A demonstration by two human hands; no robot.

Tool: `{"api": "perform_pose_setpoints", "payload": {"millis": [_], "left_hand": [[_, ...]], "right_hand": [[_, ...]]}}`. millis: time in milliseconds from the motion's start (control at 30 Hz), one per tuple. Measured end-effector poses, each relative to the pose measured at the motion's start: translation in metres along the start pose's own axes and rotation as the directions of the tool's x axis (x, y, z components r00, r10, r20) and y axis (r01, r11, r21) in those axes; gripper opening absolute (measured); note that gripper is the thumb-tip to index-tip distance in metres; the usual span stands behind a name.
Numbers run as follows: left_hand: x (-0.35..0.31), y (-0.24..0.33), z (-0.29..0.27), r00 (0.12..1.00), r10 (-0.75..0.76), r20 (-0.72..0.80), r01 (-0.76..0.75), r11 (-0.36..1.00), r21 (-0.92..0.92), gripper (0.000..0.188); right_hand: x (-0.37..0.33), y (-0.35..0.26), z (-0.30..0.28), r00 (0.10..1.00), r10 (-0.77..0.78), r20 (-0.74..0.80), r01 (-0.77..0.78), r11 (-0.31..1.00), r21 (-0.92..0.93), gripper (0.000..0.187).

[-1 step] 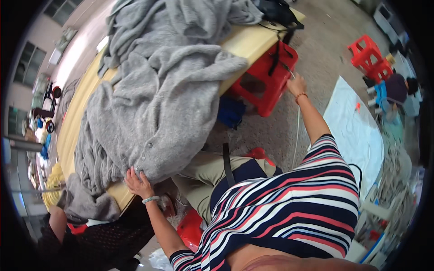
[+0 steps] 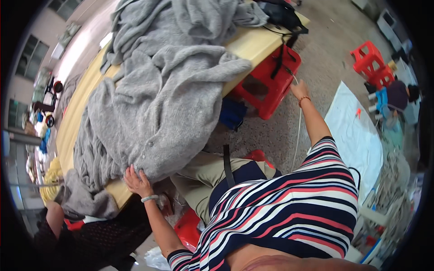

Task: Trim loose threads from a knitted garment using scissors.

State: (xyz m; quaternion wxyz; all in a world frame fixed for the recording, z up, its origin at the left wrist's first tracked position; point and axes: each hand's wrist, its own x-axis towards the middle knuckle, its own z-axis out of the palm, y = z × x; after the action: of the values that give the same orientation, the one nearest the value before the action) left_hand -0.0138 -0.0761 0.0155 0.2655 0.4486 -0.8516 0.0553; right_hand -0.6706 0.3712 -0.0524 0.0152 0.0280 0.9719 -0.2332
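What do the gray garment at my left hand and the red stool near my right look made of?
The gray garment looks like matte knitted wool or similar yarn, judging by its fuzzy surface and soft folds. The red stool seems molded plastic with a slight sheen: uniform color, smooth rounded edges.

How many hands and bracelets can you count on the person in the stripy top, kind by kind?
Bare hands: 2 (left hand on fuzzy grey knitted fabric, right hand closed on a thin white cord)
Bracelets: 2 (pale round bangle, thin reddish bracelet)
Total: 4
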Motion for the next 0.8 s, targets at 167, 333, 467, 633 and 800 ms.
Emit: {"api": "perform_pose_setpoints", "payload": {"millis": [167,333,467,633,800], "left_hand": [[0.000,0.012,-0.010,0.997,-0.074,0.026,0.074,0.997,-0.020,0.048],[-0.005,0.011,-0.021,0.994,-0.112,0.006,0.112,0.992,-0.050,0.048],[0.004,0.027,-0.019,0.990,-0.140,0.011,0.140,0.988,-0.062,0.047],[0.003,0.029,-0.019,0.988,-0.143,-0.057,0.141,0.989,-0.041,0.051],[0.007,0.036,-0.031,0.979,-0.158,-0.130,0.131,0.972,-0.198,0.067]], "right_hand": [[0.044,0.034,0.034,0.990,-0.059,0.129,0.011,0.939,0.345,0.034],[-0.010,-0.023,0.016,0.962,0.052,0.269,-0.243,0.618,0.748,0.021],[-0.082,-0.037,-0.039,0.971,0.046,0.236,-0.223,0.534,0.815,0.022],[-0.162,-0.052,-0.076,0.998,-0.070,-0.008,0.033,0.363,0.931,0.032],[-0.226,-0.089,-0.122,0.972,-0.195,-0.131,0.189,0.320,0.928,0.034]]}}
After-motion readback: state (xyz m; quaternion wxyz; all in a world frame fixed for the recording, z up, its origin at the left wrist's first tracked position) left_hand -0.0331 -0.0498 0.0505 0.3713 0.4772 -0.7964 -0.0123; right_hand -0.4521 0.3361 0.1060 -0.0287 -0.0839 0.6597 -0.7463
